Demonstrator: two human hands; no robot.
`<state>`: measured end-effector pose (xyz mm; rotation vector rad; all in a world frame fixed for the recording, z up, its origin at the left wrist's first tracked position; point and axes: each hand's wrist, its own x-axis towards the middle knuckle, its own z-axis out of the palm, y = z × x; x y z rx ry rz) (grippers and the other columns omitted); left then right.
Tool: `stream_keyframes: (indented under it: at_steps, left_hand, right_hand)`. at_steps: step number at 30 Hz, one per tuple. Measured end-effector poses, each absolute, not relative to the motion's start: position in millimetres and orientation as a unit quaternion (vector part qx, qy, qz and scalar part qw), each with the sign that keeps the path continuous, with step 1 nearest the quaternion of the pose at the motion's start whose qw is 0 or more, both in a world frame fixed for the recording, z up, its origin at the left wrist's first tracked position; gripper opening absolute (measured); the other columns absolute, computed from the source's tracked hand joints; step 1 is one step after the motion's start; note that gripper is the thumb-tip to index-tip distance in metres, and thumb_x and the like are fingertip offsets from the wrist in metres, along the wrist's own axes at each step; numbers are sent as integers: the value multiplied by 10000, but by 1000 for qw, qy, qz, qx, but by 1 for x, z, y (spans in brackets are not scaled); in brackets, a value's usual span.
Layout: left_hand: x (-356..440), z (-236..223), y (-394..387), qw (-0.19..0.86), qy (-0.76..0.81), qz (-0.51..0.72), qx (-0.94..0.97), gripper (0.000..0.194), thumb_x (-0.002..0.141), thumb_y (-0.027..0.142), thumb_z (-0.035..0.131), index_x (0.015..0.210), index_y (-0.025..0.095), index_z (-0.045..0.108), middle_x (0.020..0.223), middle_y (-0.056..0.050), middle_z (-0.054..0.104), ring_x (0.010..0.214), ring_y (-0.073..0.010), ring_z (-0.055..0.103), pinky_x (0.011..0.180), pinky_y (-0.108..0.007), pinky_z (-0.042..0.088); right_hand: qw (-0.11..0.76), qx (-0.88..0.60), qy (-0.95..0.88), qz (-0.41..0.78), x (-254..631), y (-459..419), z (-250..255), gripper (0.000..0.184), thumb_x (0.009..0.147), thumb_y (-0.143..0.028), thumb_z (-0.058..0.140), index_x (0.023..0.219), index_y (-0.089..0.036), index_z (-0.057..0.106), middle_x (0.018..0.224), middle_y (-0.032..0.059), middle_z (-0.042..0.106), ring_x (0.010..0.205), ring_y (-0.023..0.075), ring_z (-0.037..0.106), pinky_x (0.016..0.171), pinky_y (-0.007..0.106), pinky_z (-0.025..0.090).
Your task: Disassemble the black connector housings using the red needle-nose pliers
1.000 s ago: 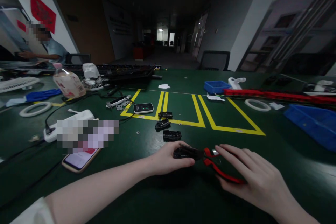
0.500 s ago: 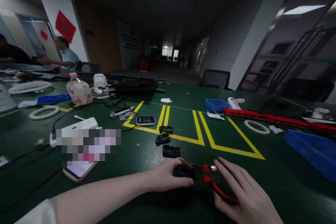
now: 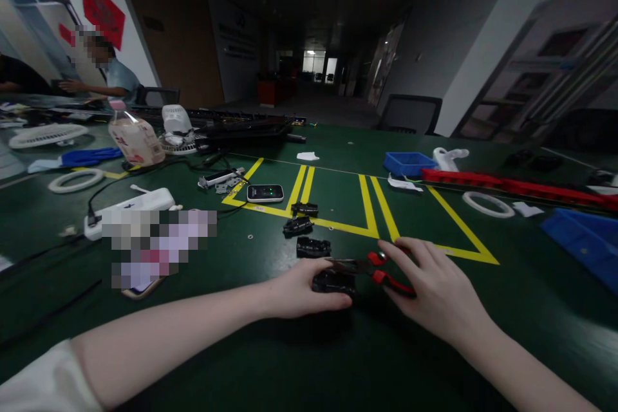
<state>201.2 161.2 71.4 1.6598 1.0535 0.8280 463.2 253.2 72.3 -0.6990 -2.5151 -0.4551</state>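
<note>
My left hand [image 3: 297, 290] is closed on a black plastic part [image 3: 334, 282], gripping it between thumb and fingers just above the green table. In my right hand [image 3: 437, 283] is a pair of red-handled pliers [image 3: 393, 284], the fingers bent around its handles. The pliers' jaws point left and reach the upper edge of the black part; whether they bite on it cannot be made out. Beyond my left hand, three similar black parts lie in a row: a near one [image 3: 313, 247], a middle one [image 3: 297, 226] and a far one [image 3: 304, 208].
Yellow tape [image 3: 369, 206] marks the green table. A small white device [image 3: 265, 192], a power strip [image 3: 145, 206] and a blurred phone [image 3: 145, 286] lie left. Blue trays, one small [image 3: 409, 163] and one large [image 3: 586, 248], stand right. A bottle [image 3: 135, 138] stands back left; people sit beyond.
The view has tilted down, so the table things sit higher in the picture. My right hand has come closer to my left, its fingers drawn further around the pliers. My left hand keeps its hold.
</note>
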Motion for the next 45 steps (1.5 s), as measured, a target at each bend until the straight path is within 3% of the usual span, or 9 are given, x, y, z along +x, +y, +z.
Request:
stream_keyframes:
  at_steps: [5, 11, 18, 26, 37, 42, 45]
  left_hand:
    - [200, 71, 161, 490, 424, 329, 687, 461, 857, 349, 752, 1276, 182, 653, 1313, -97, 675, 1218, -269, 619, 1065, -436, 469]
    - [201, 70, 161, 513, 417, 318, 679, 395, 859, 327, 741, 1218, 176, 675, 1145, -76, 698, 974, -214, 666, 849, -331, 534]
    - [201, 68, 161, 528, 396, 328, 676, 342, 848, 251, 746, 1156, 133, 657, 956, -20, 686, 823, -139, 640, 729, -230, 500]
    - [200, 65, 163, 542, 381, 331, 672, 328, 856, 235, 743, 1155, 135, 650, 981, -27, 688, 842, -144, 650, 733, -235, 516]
    - [199, 62, 165, 507, 366, 346, 699, 427, 826, 264, 796, 1206, 145, 641, 1141, -78, 716, 1021, -202, 698, 893, -303, 546]
    - [199, 60, 164, 475, 363, 356, 719, 451, 817, 299, 809, 1201, 124, 653, 1084, -77, 730, 964, -190, 703, 848, -281, 542]
    - [200, 60, 163, 469, 376, 359, 714, 411, 822, 297, 801, 1169, 124, 666, 1025, -60, 736, 905, -173, 704, 794, -254, 535]
  right_hand:
    - [264, -279, -921, -73, 448, 258, 70, 437, 795, -203, 615, 1227, -201, 546, 1191, 152, 618, 1106, 353, 616, 856, 540, 583]
    - [288, -248, -924, 32, 451, 251, 55, 394, 845, -226, 599, 1231, -238, 521, 1133, 100, 633, 1016, 265, 669, 813, 420, 613]
    - [280, -227, -930, 70, 456, 238, 55, 413, 873, -271, 641, 1274, -234, 550, 1195, 101, 647, 1076, 270, 663, 877, 431, 582]
    - [249, -215, -943, 46, 459, 242, 64, 414, 864, -333, 651, 1265, -265, 575, 1134, 94, 687, 977, 293, 700, 777, 459, 602]
    - [223, -202, -953, 32, 457, 236, 71, 442, 855, -386, 658, 1276, -271, 585, 1092, 79, 687, 883, 261, 704, 671, 387, 617]
    - [208, -209, -954, 52, 452, 231, 80, 314, 878, -458, 631, 1139, -285, 601, 991, 78, 682, 779, 249, 702, 574, 357, 606]
    - [213, -216, -951, 59, 449, 229, 84, 329, 887, -536, 618, 1100, -284, 607, 939, 74, 682, 723, 240, 693, 526, 349, 586]
